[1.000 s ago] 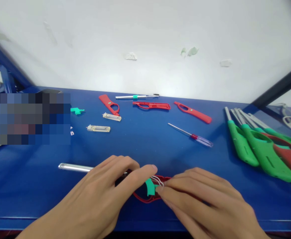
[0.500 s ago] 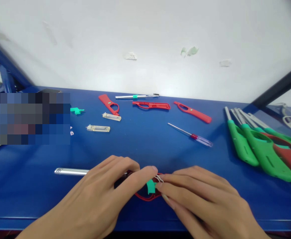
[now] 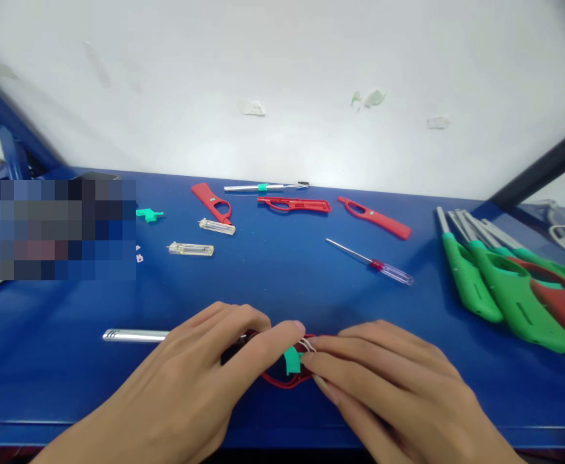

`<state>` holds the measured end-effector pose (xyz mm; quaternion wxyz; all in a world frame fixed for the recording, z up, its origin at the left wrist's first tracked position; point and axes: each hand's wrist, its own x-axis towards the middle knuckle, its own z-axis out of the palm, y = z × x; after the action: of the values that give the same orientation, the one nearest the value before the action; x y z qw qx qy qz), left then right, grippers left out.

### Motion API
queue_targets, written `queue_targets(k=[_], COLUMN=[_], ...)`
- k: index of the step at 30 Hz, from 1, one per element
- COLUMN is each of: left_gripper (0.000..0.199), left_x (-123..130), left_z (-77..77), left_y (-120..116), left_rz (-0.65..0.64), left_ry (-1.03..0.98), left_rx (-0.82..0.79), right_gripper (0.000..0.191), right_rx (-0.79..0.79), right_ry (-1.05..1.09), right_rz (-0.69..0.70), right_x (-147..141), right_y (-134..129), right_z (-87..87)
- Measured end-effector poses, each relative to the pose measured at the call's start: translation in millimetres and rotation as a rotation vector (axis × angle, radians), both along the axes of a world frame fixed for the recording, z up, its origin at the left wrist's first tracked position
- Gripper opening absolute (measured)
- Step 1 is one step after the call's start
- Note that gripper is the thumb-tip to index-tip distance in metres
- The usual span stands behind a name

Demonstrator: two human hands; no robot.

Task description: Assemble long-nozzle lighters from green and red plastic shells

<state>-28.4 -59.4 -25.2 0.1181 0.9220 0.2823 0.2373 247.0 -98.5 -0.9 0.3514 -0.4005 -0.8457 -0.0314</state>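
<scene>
Close to the table's front edge, a red lighter housing (image 3: 282,385) lies between my two hands, partly covered by them. My left hand (image 3: 209,361) is closed around its front part, the thumb pressing near thin pale wires (image 3: 307,345). From under that hand a silver lighter tube (image 3: 135,336) sticks out to the left. A green trigger (image 3: 292,361) sits in the housing's loop. My right hand (image 3: 393,380) grips the handle end, its fingertips against the trigger and wires. What lies beneath the right fingers is hidden.
Farther back lie red housing halves (image 3: 374,219), clear fuel tanks (image 3: 190,249), a tube with wires (image 3: 248,188), a loose green trigger (image 3: 149,214) and a screwdriver (image 3: 391,271). Several lighters (image 3: 529,303) are heaped at the right. A white wall (image 3: 282,142) closes off the back.
The silver tube has shifted very slightly left. Both hands keep nearly the same hold on the housing, with only tiny finger movement.
</scene>
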Motion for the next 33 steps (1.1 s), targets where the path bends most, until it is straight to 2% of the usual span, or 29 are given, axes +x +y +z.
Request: queue_targets(k=[10, 13, 16, 20, 27, 33], left_gripper=[0.079, 0.066, 0.051, 0.047, 0.034, 0.036], left_x=[-1.4, -2.9, -2.8, 2.4, 14.3, 14.8], left_z=[-4.1, -2.5, -1.6, 0.2, 15.6, 19.8], left_y=[2.0, 3.7, 6.4, 8.6, 5.3, 1.0], left_rz=[0.011, 0.0, -0.011, -0.036, -0.064, -0.032], left_ry=[-0.015, 0.007, 0.013, -0.039, -0.142, -0.144], left_rx=[0.018, 0.041, 0.131, 0.218, 0.083, 0.094], right_gripper=[0.027, 0.027, 0.027, 0.031, 0.033, 0.033], right_rx=[0.007, -0.007, -0.045, -0.086, -0.078, -0.065], right_ry=[0.009, 0.004, -0.008, -0.011, 0.0, -0.017], right_rz=[0.005, -0.001, -0.003, -0.028, -0.029, -0.043], right_x=[0.5, 0.9, 2.3, 2.7, 0.9, 5.2], right_y=[1.5, 0.3, -0.6, -1.3, -3.5, -4.4], right_z=[0.4, -1.3, -3.2, -4.3, -2.7, -8.5])
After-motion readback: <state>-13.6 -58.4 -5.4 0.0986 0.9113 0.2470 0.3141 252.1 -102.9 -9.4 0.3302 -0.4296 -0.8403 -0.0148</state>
